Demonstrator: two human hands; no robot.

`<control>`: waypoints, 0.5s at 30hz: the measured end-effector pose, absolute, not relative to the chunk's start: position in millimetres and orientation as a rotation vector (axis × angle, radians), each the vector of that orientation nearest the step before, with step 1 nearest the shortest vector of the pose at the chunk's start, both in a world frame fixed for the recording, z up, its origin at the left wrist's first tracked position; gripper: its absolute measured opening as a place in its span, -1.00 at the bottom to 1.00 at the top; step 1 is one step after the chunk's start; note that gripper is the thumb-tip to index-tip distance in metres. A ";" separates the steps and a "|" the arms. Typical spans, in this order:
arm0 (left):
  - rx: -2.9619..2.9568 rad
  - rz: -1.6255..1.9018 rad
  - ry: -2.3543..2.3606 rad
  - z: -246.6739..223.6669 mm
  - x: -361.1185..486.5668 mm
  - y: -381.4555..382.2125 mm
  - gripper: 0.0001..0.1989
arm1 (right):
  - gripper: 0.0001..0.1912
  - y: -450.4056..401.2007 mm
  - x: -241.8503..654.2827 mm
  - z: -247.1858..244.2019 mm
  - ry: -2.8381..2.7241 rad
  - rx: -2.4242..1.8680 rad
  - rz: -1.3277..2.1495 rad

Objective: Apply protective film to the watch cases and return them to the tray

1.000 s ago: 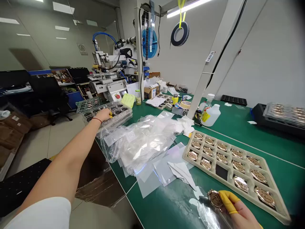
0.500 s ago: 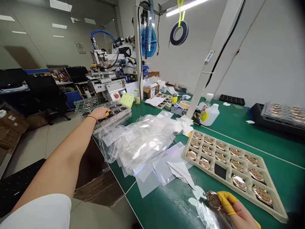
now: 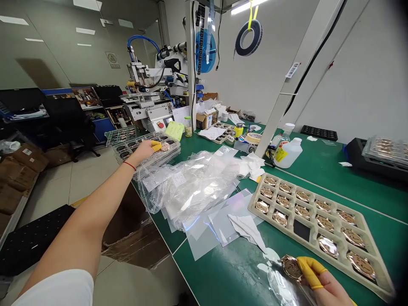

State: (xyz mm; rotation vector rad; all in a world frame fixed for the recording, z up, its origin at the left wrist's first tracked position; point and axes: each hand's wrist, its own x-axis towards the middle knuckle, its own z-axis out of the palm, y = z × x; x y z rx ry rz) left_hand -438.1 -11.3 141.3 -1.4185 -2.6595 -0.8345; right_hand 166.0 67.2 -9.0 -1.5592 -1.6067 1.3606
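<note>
Over at the stacked clear trays, left hand now pinches a rose-gold disc it lacked a second ago, pick done; right hand unchanged, gripping another disc beside beige tray.

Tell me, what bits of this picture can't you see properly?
- Right hand, head view: cut off by the bottom edge, only thumb and knuckles show beside the round metal piece.
- Left hand: far away; the small round piece at its fingertips is too tiny to read.
- Stacked clear trays: partly hidden by the plastic bags.
- Tan tray: the pieces' engraving is blurred.
</note>
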 end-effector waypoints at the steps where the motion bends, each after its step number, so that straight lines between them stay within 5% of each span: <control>1: -1.423 -0.821 -2.653 142.4 -435.3 -10.3 -0.56 | -0.75 67.1 165.3 -8.2 -1.602 -1.556 1.358; 8: -1.199 -0.526 -2.615 151.5 -432.7 -20.2 -0.61 | -0.54 54.5 153.7 7.9 -1.596 -1.576 1.495; 15: -1.311 -0.294 -2.640 163.9 -408.1 -31.1 -0.73 | -0.60 52.0 149.9 13.8 -1.466 -1.578 1.454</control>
